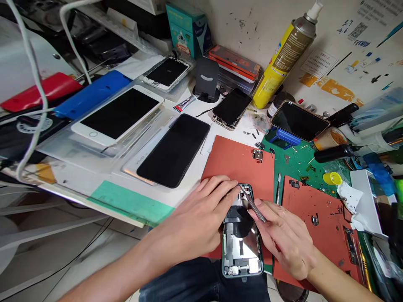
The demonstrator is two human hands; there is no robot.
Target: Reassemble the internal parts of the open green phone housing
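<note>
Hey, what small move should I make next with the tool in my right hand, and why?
I'd probably work the slim, ribbed, dark metal tool gently at the top end of the opened, dark-green-framed phone: your right hand angles its tip there, beside the round openings, while your left hand lies along the phone's left side, where it could steady it.

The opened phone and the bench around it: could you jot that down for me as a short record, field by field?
Opened phone: inner parts exposed
Left hand: at the phone's upper left, fingertips near its top
Right hand: holding a ribbed tool, tip near the phone's top
Mats: left red mat, right red mat, both bearing small parts
Farther off: black phone, white phone, yellow spray can
</note>
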